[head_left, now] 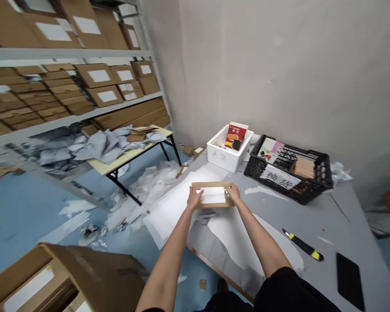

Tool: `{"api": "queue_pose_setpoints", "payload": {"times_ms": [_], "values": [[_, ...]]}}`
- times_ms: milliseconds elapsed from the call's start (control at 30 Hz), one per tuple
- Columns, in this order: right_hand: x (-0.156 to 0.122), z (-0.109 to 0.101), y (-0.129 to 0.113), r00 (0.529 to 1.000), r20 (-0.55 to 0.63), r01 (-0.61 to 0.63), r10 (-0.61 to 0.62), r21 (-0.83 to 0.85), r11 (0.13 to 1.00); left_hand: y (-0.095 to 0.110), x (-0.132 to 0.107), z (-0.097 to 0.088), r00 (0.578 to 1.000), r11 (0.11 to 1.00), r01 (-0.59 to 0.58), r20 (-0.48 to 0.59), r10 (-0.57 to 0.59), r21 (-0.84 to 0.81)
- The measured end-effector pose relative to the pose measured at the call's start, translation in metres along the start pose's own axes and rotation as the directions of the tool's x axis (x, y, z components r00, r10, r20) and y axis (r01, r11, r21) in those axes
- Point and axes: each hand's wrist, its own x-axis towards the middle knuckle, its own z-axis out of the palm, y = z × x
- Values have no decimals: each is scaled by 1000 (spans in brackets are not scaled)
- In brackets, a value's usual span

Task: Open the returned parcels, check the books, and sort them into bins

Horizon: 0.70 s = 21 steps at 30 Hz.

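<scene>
A flat brown rectangular piece (214,205) with a white panel on its face is held level above the table's near left part. My left hand (194,198) grips its left end, thumb on top. My right hand (233,193) closes on the right end, beside a small shiny metallic bit that I cannot make out. Whether the piece is a box or a board is unclear. Below it, large white paper sheets (185,193) lie on the grey table (312,221). A black-and-yellow utility knife (303,245) rests to the right, with a dark phone (350,279) nearer me.
A white foam box (221,159) and a black plastic crate (273,190) stand against the wall. At lower left is an open cardboard carton (94,273). Shelves (110,53) of boxes and a yellow table (110,164) with grey bags stand left. Scrap wrapping (149,190) litters the floor.
</scene>
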Motion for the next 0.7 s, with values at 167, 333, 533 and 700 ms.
{"api": "queue_pose_setpoints", "payload": {"times_ms": [167, 333, 533, 700], "values": [[-16, 8, 23, 988, 142, 70, -56, -91, 993, -13, -18, 8, 992, 988, 104, 58, -111, 117], [-8, 13, 49, 965, -127, 198, -230, -227, 954, -35, -49, -25, 986, 979, 163, -57, -157, 119], [-105, 102, -30, 721, 84, 689, -688, 22, 724, -94, -142, -139, 905, 989, 104, -422, -49, 109], [-276, 223, -95, 542, 471, 602, -695, 359, 713, -165, -255, -265, 674, 973, 232, -719, -169, -12]]}}
